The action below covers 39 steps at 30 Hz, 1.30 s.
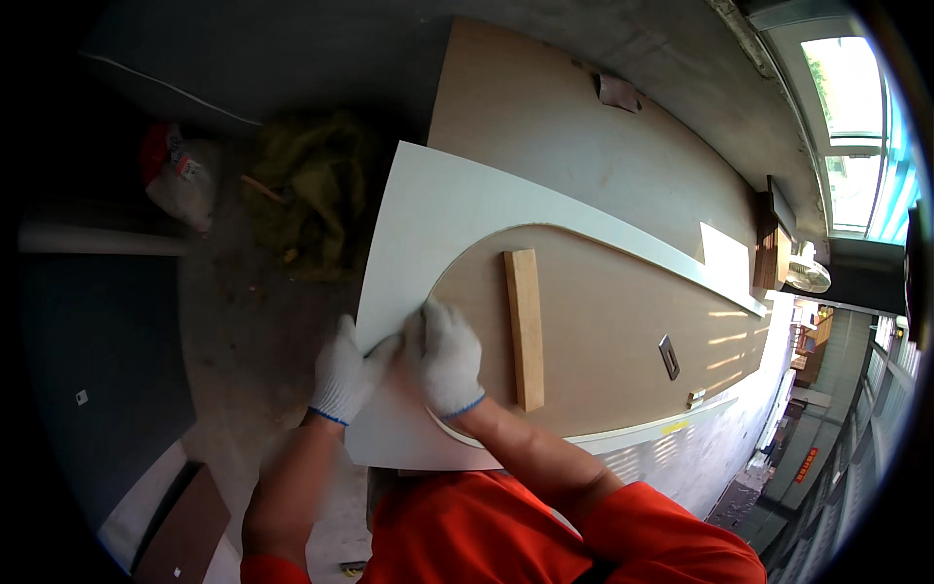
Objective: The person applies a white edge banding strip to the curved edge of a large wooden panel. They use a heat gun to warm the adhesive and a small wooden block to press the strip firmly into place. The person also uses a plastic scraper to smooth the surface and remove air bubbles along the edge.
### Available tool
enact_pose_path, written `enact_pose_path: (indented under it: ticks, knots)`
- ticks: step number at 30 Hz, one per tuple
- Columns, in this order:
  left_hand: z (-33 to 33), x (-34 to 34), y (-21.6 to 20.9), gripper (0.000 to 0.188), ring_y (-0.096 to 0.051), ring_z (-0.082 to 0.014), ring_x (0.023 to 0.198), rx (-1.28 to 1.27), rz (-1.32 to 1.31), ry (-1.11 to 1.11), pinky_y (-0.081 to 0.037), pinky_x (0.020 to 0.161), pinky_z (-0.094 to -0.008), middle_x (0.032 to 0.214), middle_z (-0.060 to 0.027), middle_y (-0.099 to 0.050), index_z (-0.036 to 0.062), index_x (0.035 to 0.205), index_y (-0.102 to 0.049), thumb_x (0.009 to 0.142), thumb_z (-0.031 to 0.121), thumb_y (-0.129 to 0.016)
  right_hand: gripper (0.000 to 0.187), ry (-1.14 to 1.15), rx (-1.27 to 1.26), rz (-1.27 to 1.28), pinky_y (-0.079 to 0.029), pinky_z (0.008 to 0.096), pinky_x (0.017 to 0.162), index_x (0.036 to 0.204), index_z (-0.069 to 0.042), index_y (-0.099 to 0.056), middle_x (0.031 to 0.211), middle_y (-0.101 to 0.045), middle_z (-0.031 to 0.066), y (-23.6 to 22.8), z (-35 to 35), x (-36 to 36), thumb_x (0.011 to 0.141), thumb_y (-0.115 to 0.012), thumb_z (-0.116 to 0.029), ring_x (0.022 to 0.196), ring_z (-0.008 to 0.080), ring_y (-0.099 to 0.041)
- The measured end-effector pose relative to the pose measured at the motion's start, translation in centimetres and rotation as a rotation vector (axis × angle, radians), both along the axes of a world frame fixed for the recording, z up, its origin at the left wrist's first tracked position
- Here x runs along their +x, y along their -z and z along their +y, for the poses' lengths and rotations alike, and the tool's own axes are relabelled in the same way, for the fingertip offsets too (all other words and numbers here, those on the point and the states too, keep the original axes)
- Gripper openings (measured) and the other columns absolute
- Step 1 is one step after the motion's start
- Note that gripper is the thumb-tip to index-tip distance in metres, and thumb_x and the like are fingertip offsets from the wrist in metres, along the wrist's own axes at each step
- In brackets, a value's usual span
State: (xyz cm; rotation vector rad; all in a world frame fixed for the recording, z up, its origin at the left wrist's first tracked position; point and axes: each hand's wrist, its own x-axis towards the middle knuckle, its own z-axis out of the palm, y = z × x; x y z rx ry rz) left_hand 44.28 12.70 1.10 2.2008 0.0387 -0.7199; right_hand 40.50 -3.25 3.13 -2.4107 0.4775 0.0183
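Item: white panel (413, 214) with rounded cutout, beneath both hands, laid on a brown board (584, 161).
Left hand (343, 372), gloved: at the panel's outer edge, thumb toward its partner; whether it gripped, I could not tell.
Right hand (449, 360), gloved: just beside it, fingers curled near the cutout's edge; any grasp unclear from where I stood.
Wooden block (525, 331): near, right of the right hand, within the cutout.
Slotted metal piece (668, 357): farther right.
Risks, in my judgement: uneven leaning could have tipped the panel, whose left side seemed to overhang; a rightward slip could have knocked the block.
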Motion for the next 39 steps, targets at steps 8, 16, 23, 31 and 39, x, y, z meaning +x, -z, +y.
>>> enact_pose_path:
  ticks: [8, 16, 23, 31, 39]
  knots:
    - [-0.2, 0.4, -0.6, 0.056, -0.079, -0.0355, 0.092, -0.107, 0.078, -0.081, -0.06, 0.077, -0.0459, 0.1, -0.0245, -0.077, -0.0053, 0.111, -0.062, 0.087, 0.037, -0.09, 0.023, -0.031, 0.108, -0.042, -0.058, 0.0486, 0.075, 0.116, -0.004, -0.073, 0.096, -0.071, 0.0194, -1.1, -0.2, -1.6, 0.093, -0.069, -0.005, 0.086, 0.0402, -0.071]
    - [0.6, 0.3, 0.1, 0.066, -0.075, -0.0316, 0.089, -0.2, 0.221, -0.106, -0.059, 0.078, -0.0444, 0.102, -0.0229, -0.075, -0.0058, 0.117, -0.057, 0.086, 0.041, -0.092, 0.016, 0.306, 0.183, -0.124, -0.056, 0.043, 0.077, 0.11, 0.003, -0.072, 0.096, -0.071, 0.0218, -0.7, -4.4, 6.0, 0.102, -0.069, -0.01, 0.086, 0.0377, -0.07]
    - [0.9, -0.3, 0.8, 0.064, -0.077, -0.0283, 0.094, -0.33, 0.243, -0.149, -0.06, 0.081, -0.0418, 0.106, -0.0208, -0.078, -0.0052, 0.12, -0.058, 0.087, 0.038, -0.092, 0.005, 0.052, 0.016, -0.08, -0.054, 0.0504, 0.069, 0.099, -0.002, -0.068, 0.087, -0.065, 0.0204, -0.7, -4.3, 4.7, 0.101, -0.064, -0.005, 0.078, 0.0417, -0.065]
    - [0.4, 0.6, -1.1, 0.054, -0.077, -0.0259, 0.099, -0.167, 0.204, -0.117, -0.06, 0.086, -0.0394, 0.111, -0.0189, -0.079, -0.0062, 0.124, -0.059, 0.091, 0.026, -0.086, 0.02, -0.357, 0.134, -0.004, -0.059, 0.047, 0.072, 0.111, -0.008, -0.076, 0.091, -0.071, 0.0122, -1.4, -3.0, -4.4, 0.093, -0.074, -0.016, 0.08, 0.0367, -0.071]
    - [0.3, -0.7, 2.6, 0.046, -0.069, -0.0233, 0.106, -0.419, 0.03, -0.151, -0.055, 0.097, -0.0394, 0.12, -0.0166, -0.074, -0.0082, 0.129, -0.059, 0.099, 0.02, -0.079, 0.088, 0.295, -0.362, 0.096, -0.051, 0.0529, 0.106, 0.15, 0.001, -0.05, 0.142, -0.06, 0.0259, -2.5, -11.5, -11.3, 0.081, -0.089, -0.037, 0.129, 0.0451, -0.06]
